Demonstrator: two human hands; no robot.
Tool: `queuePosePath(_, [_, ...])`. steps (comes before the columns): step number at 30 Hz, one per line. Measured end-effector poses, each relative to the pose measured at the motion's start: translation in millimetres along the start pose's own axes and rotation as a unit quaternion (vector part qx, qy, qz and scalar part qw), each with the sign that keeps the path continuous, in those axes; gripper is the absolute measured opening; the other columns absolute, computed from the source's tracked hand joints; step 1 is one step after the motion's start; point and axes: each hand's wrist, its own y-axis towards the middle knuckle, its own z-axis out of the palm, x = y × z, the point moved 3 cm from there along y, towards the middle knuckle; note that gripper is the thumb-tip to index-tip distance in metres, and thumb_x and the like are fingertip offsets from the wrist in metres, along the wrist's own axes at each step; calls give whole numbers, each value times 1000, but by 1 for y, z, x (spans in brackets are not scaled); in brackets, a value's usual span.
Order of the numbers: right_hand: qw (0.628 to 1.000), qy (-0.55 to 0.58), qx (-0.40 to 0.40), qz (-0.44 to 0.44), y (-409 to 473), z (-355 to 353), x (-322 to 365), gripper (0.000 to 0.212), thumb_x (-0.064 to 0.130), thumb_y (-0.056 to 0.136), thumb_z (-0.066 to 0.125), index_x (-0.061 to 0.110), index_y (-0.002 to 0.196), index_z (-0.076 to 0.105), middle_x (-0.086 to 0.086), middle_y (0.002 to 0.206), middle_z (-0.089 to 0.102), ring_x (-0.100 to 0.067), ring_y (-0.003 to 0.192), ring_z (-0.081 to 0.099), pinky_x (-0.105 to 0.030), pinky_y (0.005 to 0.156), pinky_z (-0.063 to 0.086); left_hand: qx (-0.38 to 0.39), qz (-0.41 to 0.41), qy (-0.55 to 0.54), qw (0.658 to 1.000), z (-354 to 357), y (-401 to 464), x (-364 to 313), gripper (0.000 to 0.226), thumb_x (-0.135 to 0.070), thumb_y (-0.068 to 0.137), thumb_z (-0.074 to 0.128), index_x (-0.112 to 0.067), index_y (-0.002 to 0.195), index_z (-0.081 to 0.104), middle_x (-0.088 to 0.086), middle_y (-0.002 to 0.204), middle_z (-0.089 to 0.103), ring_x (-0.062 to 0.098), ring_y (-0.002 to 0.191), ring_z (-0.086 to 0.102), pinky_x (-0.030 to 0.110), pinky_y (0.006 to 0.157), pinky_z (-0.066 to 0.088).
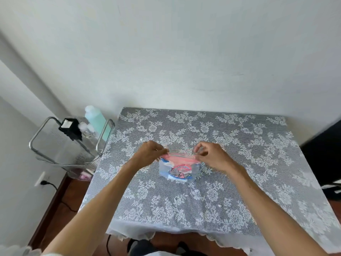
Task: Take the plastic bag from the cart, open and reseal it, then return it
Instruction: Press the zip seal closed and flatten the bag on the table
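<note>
Above the lace-covered table (239, 145), the left hand (149, 151) and right hand (212, 156) are each pinching a top corner of the plastic bag (180, 169). It is looking light, limp and slippery, so gripping along the seal strip seems safest.

Soft, even daylight, faint shadows, slight overall blur, and wide-angle bending toward the edges.

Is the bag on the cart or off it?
Off: the bag is over the table, both hands pinching its top.

bag print (178, 172) blurred, cart's lower shelf (81, 174) mostly hidden
</note>
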Motion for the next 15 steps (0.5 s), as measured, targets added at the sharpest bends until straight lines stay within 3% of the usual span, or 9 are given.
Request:
queuePosePath(3, [997,-5,65,41,1,8,2,26,11,87,71,24,106,61,7,93,66,-10,74,68,-13,45,48,38,-13,26,999,5,1,2,5,-25,87,70,-22,85,73,-6,79,73,3,63,70,36,66,62])
queuePosePath(7, [991,-75,96,53,2,17,5,23,12,88,70,13,111,69,1,96,65,-15,70,61,-23,54,51,87,-18,50,995,9,0,-4,25,-17,83,74,-20,108,68,-10,84,72,8,75,72,35,81,59])
queuePosePath(10, [992,-88,81,34,4,18,12,12,12,89,69,11,101,71,6,87,64,-16,73,64,-27,60,58,127,8,145,981,13,2,-11,26,-12,84,72,-15,110,69,3,100,74,9,83,66,32,88,55])
queuePosePath(12, [994,-93,63,17,4,16,16,7,12,89,69,17,92,69,9,85,62,-12,75,65,-23,58,56,115,25,176,977,12,3,-17,20,-10,86,70,-12,105,70,7,104,73,9,83,64,31,85,56])
queuePosePath(15, [994,-97,40,-6,5,13,20,16,10,89,69,25,85,63,4,87,66,-13,76,68,-29,68,61,59,48,196,978,8,3,-26,11,-9,88,67,-10,98,70,7,102,73,9,82,62,26,81,56])
